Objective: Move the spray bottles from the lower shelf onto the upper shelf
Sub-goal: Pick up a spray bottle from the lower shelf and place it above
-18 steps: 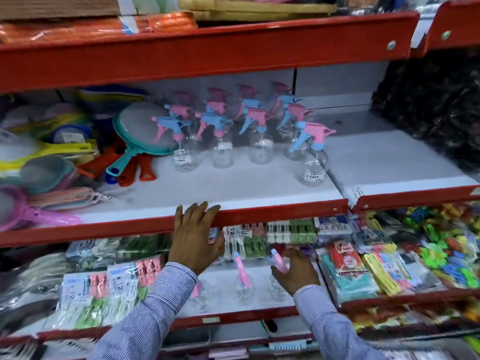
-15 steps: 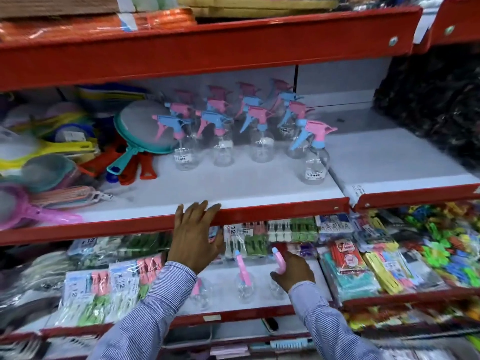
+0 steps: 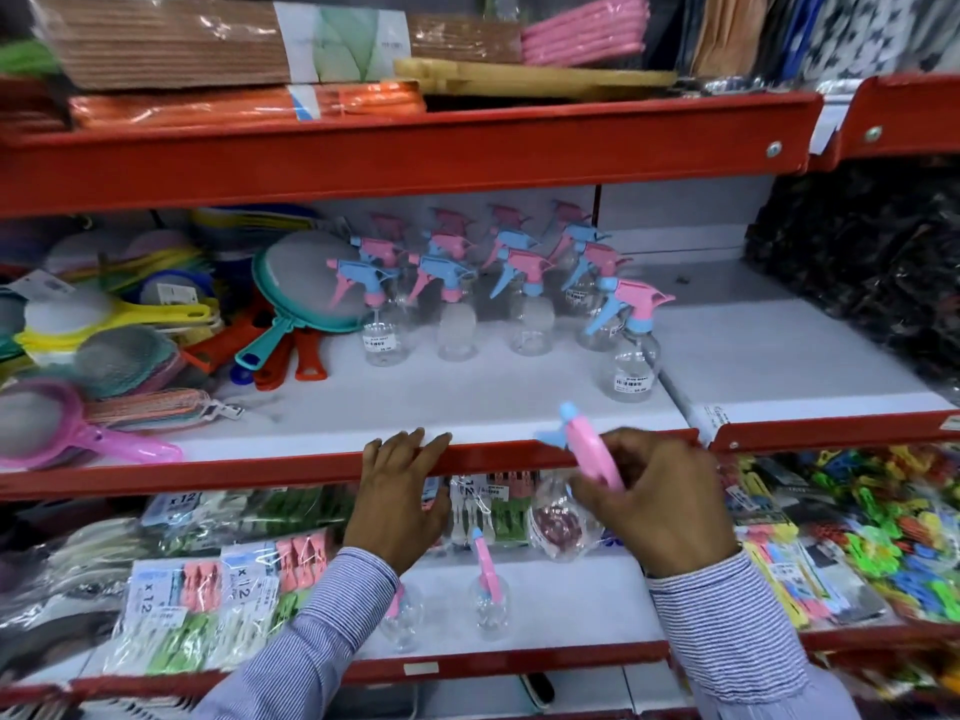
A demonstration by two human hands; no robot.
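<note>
Between the two red-edged shelves, at about five o'clock from the standing group, the right hand [image 3: 660,504] carries a spray bottle [image 3: 563,517] tilted, its grip curled around the pink trigger head and neck, the clear body hanging below toward seven o'clock. The bottle sits level with the front lip of the upper shelf [image 3: 519,407], not yet over it. The left hand [image 3: 395,504] lies flat with fingers spread on that lip, holding nothing.

To finish well, I would lift until the base clears the red edge, bring the bottle upright, then set it in the bare stretch at six o'clock from the standing bottles [image 3: 457,293], beside the front one with the label [image 3: 631,350], without knocking its nozzle. Two more bottles [image 3: 488,600] wait on the lower shelf [image 3: 571,605], at six o'clock below the left hand.
</note>
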